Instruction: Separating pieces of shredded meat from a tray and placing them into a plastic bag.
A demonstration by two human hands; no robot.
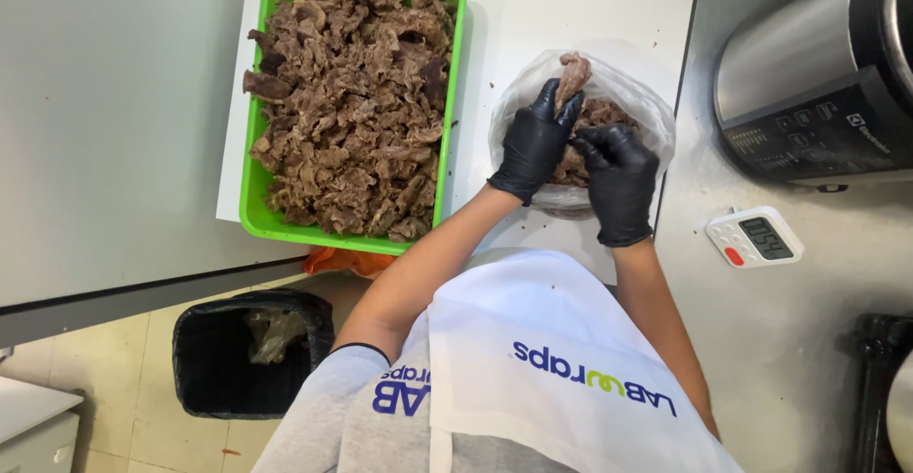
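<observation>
- Meat [574, 76] in a brown strip is pinched upright between the fingers of the left hand [534, 142], at the top of a clear bag [635, 93].
- Left hand, in a black glove, is closed on that strip; its fingers curl around the lower part of the piece, which sticks out above them.
- Right hand [618, 183], also in a black glove, is bent over the bag's near side, fingers curled down onto the meat inside; whether it grips a piece cannot be told.
- Both hands sit close together over the bag's mouth.
- Bag stands on the white worktop [571, 7], partly filled with more brown pieces.
- Green tray [253, 188] lies just left of the bag, heaped with the same sliced brown meat.
- White timer [753, 237] lies on the steel surface to the right, near a large steel cooker [808, 74].
- Black bin [249, 351] stands on the floor below the tray.
</observation>
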